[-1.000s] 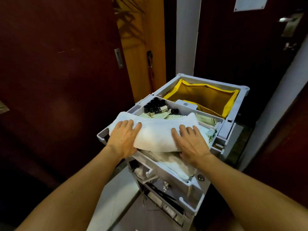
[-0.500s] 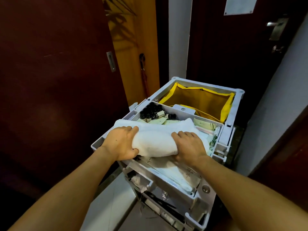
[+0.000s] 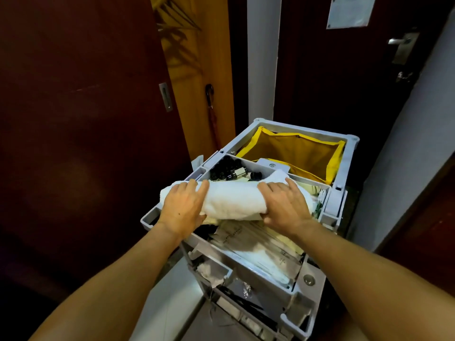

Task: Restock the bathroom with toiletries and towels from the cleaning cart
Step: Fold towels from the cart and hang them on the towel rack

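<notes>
A folded white towel (image 3: 232, 201) lies across the top tray of the grey cleaning cart (image 3: 339, 200). My left hand (image 3: 183, 207) grips its left end, fingers over the top and thumb tucked underneath. My right hand (image 3: 285, 205) grips the right end the same way. The towel's near edge is lifted off the tray. Small black toiletry bottles (image 3: 227, 169) stand in a compartment just behind the towel. Flat packaged items (image 3: 261, 252) fill the tray section below my hands.
A yellow linen bag (image 3: 298, 150) hangs open at the cart's far end. Dark red door panels stand at left and behind, with a handle (image 3: 400, 43) at upper right. An umbrella (image 3: 213, 114) leans against the wooden panel. A white wall runs along the right.
My fingers have gone from lying flat on the towel to curling round both ends. The towel has bunched into a roll and its near edge has come up off the tray.
</notes>
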`<state>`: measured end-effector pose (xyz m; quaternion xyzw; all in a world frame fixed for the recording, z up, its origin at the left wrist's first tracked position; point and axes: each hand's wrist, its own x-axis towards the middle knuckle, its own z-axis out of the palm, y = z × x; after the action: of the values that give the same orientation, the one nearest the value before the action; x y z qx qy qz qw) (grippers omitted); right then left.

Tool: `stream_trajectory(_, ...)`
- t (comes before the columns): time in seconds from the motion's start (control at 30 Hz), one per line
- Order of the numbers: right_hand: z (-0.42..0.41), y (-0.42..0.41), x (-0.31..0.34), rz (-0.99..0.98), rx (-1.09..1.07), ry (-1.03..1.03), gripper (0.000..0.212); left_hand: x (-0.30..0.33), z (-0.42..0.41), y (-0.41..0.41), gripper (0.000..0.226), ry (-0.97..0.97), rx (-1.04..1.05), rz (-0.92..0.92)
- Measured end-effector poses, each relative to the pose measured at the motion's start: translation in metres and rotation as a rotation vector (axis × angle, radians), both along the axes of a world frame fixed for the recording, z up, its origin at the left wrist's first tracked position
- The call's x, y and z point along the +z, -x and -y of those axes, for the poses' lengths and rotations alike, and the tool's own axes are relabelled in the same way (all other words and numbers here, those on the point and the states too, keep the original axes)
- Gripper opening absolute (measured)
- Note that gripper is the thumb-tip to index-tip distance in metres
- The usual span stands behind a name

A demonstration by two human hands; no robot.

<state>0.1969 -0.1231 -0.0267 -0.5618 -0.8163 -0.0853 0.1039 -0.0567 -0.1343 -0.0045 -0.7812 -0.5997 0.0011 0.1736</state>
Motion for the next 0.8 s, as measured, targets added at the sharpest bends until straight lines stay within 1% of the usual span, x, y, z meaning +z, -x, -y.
stream_trajectory(0.07,0.006,0.002,-0.004,0.044,-0.022,-0.098,0.084,0.011,-0.001,-0.003,0.074,-0.016,0.03,0.096)
stream_trajectory(0.13,0.01,0.006,-0.009,0.079,-0.047,-0.135,0.104,0.017,0.0,-0.003,0.069,-0.01,0.04,0.183)
stream_trajectory(0.17,0.011,0.008,-0.011,0.096,-0.055,-0.126,0.109,0.017,0.001,-0.001,0.067,0.0,0.028,0.208)
stream_trajectory(0.23,0.011,0.012,-0.015,0.119,-0.079,-0.102,0.111,0.014,0.003,0.003,0.065,0.023,-0.008,0.249)
stream_trajectory(0.3,0.009,0.017,-0.021,0.106,-0.109,-0.089,0.106,0.012,0.004,0.005,0.067,0.032,-0.027,0.287)
stream_trajectory(0.37,0.008,0.022,-0.027,0.052,-0.131,-0.073,0.089,0.012,0.003,0.007,0.071,0.028,-0.028,0.299)
stream_trajectory(0.43,0.007,0.022,-0.028,0.028,-0.144,-0.047,0.072,0.009,0.0,0.009,0.075,0.025,-0.034,0.261)
stream_trajectory(0.5,0.004,0.019,-0.025,0.028,-0.139,-0.029,0.063,0.005,0.001,0.014,0.082,0.025,-0.046,0.212)
stream_trajectory(0.6,0.0,0.017,-0.017,0.034,-0.121,-0.021,0.059,-0.005,0.006,0.021,0.097,0.01,-0.035,0.116)
stream_trajectory(0.67,0.001,0.018,-0.013,0.024,-0.12,-0.016,0.06,-0.009,0.009,0.021,0.101,0.006,-0.005,0.063)
stream_trajectory(0.8,0.007,0.021,-0.005,0.008,-0.13,-0.079,0.066,-0.004,0.009,0.018,0.089,-0.053,0.017,0.031)
